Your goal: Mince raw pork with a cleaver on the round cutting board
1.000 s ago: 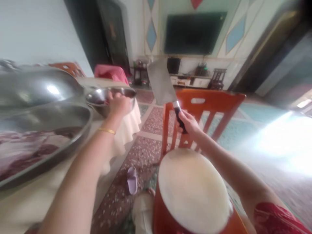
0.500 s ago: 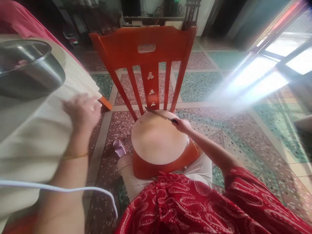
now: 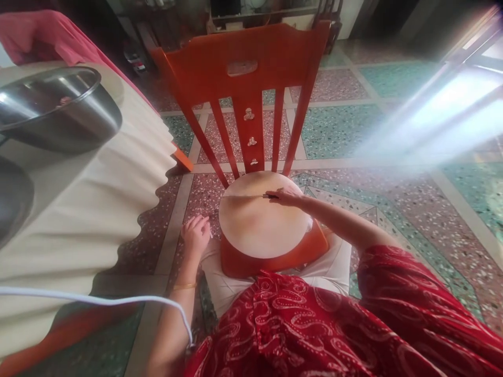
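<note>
My right hand is closed round the dark handle of a kitchen knife. The thin blade points left, over the far half of a round, pale cutting board with brownish stains. That board rests on the seat of a red wooden chair, which faces me. To the left of the board, beside my knee, hangs my left hand, its fingers loosely bent and nothing visible in them. It touches neither board nor knife.
On my left, a table with a cream cloth bears a steel pot with pinkish bits inside. A dark round vessel stands nearer me. A white cable crosses in front of my left arm. The chair back rises beyond the board.
My left hand has moved from beside the table and pot, right and down to near the board. The knife now lies more level across the board, its tip lower. The view has shifted slightly.
</note>
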{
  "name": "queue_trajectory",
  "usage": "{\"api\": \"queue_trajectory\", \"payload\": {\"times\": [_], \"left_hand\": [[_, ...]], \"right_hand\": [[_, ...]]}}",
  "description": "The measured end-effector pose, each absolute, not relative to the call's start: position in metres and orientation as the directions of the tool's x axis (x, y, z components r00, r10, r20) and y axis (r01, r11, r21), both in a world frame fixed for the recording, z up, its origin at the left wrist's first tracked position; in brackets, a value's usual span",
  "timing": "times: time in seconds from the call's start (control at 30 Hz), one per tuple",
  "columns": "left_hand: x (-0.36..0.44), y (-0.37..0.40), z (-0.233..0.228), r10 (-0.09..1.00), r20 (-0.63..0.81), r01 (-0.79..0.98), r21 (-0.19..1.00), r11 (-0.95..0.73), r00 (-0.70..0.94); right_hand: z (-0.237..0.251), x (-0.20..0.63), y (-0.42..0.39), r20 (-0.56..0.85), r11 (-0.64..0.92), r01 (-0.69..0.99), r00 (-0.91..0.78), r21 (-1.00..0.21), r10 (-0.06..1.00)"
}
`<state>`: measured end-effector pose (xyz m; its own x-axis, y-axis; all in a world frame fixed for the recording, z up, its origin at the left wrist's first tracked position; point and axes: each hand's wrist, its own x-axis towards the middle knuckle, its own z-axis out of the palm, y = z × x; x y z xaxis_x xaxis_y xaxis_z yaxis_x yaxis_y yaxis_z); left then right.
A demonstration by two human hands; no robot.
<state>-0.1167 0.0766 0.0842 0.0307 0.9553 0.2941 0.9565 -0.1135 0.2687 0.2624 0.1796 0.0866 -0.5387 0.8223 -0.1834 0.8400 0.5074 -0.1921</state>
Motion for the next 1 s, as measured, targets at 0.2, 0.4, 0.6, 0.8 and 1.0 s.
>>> {"api": "queue_trajectory", "payload": {"times": [0.2,0.4,0.6,0.8,1.0], "left_hand": [[-0.104,0.059,0.056,0.980,0.197,0.944,0.325,-0.049,-0.017],[-0.083,0.044,0.045,0.987,0.153,0.930,0.356,-0.096,0.043],[-0.078,0.041,0.041,0.980,0.187,0.931,0.344,-0.124,0.061],[-0.078,0.036,0.037,0.980,0.190,0.929,0.347,-0.127,0.063],[-0.077,0.030,0.032,0.990,0.138,0.923,0.377,-0.072,0.021]], "right_hand": [[0.096,0.290,0.126,-0.273,0.548,0.785,-0.616,-0.288,0.739],[0.099,0.308,0.094,-0.240,0.505,0.815,-0.570,-0.284,0.786],[0.091,0.311,0.130,-0.160,0.251,0.958,-0.272,-0.138,0.949],[0.094,0.302,0.128,-0.239,0.327,0.934,-0.354,-0.143,0.904],[0.102,0.299,0.062,-0.303,0.413,0.864,-0.491,-0.286,0.817]]}}
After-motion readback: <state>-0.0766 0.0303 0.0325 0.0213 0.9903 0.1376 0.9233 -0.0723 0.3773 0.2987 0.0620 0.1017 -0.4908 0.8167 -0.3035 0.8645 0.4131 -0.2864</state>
